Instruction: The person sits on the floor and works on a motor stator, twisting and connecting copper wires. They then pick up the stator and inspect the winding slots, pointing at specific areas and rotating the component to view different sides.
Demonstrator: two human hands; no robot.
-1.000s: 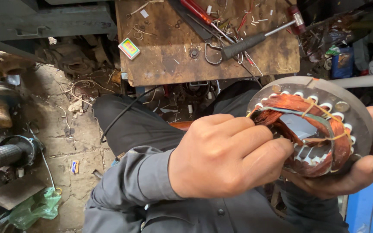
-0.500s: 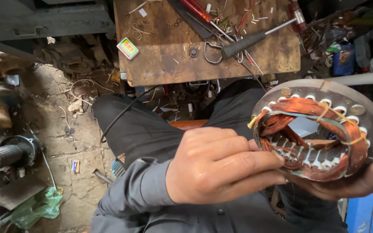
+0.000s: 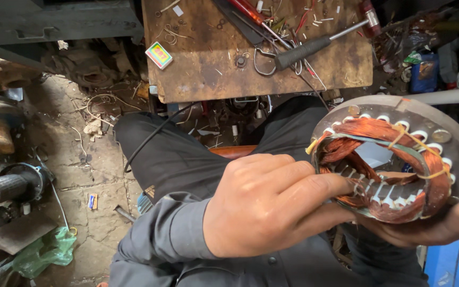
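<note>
The right hand (image 3: 442, 223) is cradling the stator (image 3: 394, 159), coils wound and partly tied, while the left hand (image 3: 272, 204) is closing its fingers inside the bore.

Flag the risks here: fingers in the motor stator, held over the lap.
1. The left hand has its fingers pushed in among the copper windings; the wire could get scraped or bent, and the metal slot edges might nick the fingers.
2. The stator rests only on the right hand from below; a slip could drop it onto the lap.
</note>
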